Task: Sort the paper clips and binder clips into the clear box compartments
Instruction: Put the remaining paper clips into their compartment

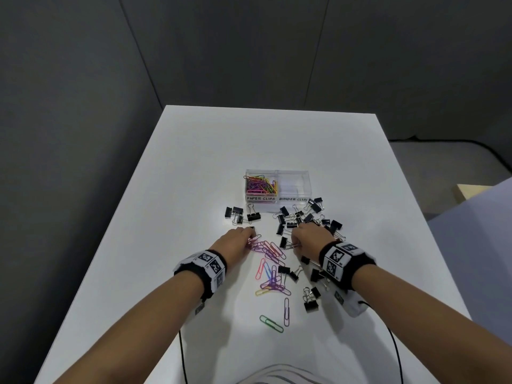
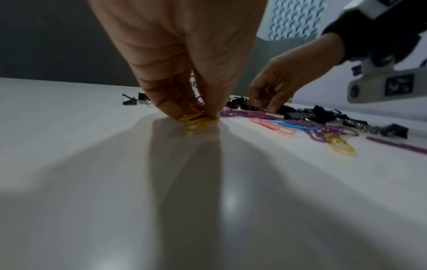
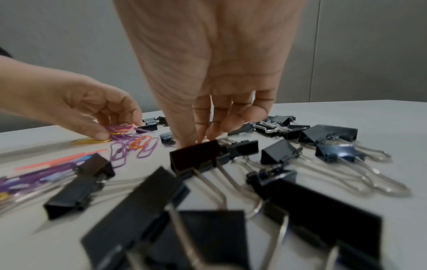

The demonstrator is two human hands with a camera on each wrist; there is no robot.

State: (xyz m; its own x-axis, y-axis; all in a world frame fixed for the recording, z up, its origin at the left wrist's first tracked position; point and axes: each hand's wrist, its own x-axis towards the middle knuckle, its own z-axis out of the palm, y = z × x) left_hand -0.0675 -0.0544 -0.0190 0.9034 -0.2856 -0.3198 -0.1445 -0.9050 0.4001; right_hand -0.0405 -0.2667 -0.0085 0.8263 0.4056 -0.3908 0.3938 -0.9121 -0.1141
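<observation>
A white tabletop [image 1: 194,162] carries a clear box [image 1: 278,173] with two compartments, set beyond both hands toward the far edge. Its left compartment, labelled for paper clips, already holds a colourful pile; its right compartment, labelled for binder clips, looks empty.

Black binder clips [image 1: 310,220] lie scattered just in front of the box and down the right side, with a small group apart on the left. Coloured paper clips [image 1: 270,253] run in a loose band from between the hands back toward the person.

The left hand [image 1: 235,241] is nearest the paper clips. In the left wrist view its fingers [image 2: 171,107] are bunched together at the tabletop, pinching yellow paper clips [image 2: 198,121] that lie flat directly under the fingertips, long axis roughly across that view. The paper clip compartment lies ahead and slightly right of this hand.

The right hand [image 1: 310,236] is among the binder clips. Its fingers [image 3: 201,127] are drawn together just behind a black binder clip [image 3: 196,157]; whether they grip anything cannot be told. That clip's wire handles point back toward the wrist.
</observation>
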